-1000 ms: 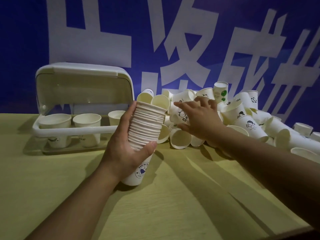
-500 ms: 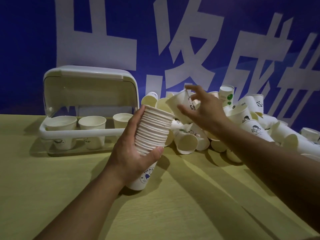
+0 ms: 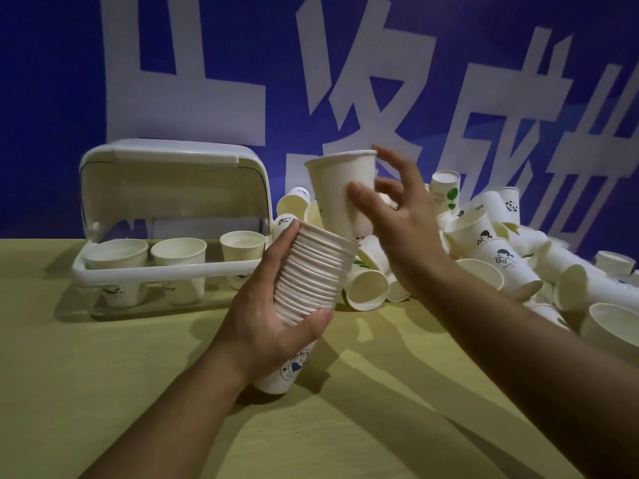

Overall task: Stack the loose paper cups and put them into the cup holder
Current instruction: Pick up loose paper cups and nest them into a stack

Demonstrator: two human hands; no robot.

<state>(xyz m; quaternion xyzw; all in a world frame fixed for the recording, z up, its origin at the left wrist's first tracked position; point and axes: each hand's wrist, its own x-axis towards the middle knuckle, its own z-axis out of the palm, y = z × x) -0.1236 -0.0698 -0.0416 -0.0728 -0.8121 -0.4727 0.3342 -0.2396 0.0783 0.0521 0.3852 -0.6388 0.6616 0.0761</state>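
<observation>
Head view, the only cam. L hand [image 3: 262,319] wraps a tall stack of nested paper cups [image 3: 313,271]: fingers curled round the far side, thumb pressed on the near side, approx mid-stack. Stack's long axis is tilted, base low and toward the person, open mouth pointing up and away to the right. Bottom cup carries a blue round print and sits at or just above the table [image 3: 103,392]; can't tell if it touches.

R hand [image 3: 397,219] holds a single white cup [image 3: 342,191] just above and behind the stack's mouth. Thumb lies on the cup's near wall, index near the rim on the far side, other fingers spread loosely, so a light pinch w/ the hand partly open. Cup is near upright, mouth up, base down, leaning slightly; its long axis roughly lines up w/ the stack's open end but the two stay apart.

Cup holder [image 3: 173,271] stands at left rear: white frame, clear domed lid flipped up, three cups upright inside in a row. Pile of loose cups [image 3: 501,264] lies right of center to the right edge, most on their sides, some w/ panda, tree or girl prints.

Surface is yellow-green w/ faint wood grain and hard shadows under both arms. Behind it, a blue wall banner [image 3: 69,98] w/ big white characters.
</observation>
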